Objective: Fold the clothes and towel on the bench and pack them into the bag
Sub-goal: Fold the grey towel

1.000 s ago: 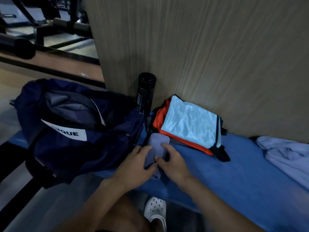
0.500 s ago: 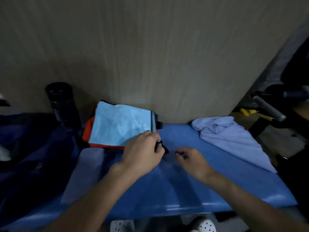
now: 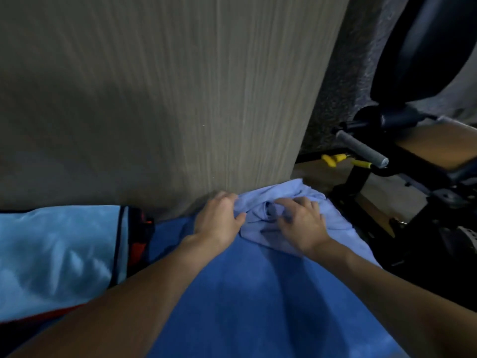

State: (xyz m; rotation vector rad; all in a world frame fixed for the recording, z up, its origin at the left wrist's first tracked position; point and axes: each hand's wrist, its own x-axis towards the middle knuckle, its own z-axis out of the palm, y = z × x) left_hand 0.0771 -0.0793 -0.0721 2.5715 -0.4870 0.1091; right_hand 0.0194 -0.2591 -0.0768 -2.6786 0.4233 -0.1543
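Note:
A crumpled lavender garment (image 3: pixel 291 195) lies at the right end of the blue bench (image 3: pixel 245 293), against the wood-grain wall. My left hand (image 3: pixel 219 220) grips its left edge with curled fingers. My right hand (image 3: pixel 302 218) lies on top of the bunched cloth, fingers curled into its folds. At the left sits a folded pile: a light blue garment (image 3: pixel 54 254) on top of an orange one (image 3: pixel 139 246) with dark trim. The bag is out of view.
The wood-grain wall (image 3: pixel 154 99) rises right behind the bench. To the right stands black gym equipment (image 3: pixel 413 177) with a grey handle (image 3: pixel 361 148), yellow clips (image 3: pixel 333 159) and a tan pad. The bench's right edge drops off beside the lavender garment.
The view has swung right, away from the bag and bottle. Both hands left the small folded cloth, passed the folded pile, and now hold the lavender garment at the bench's right end.

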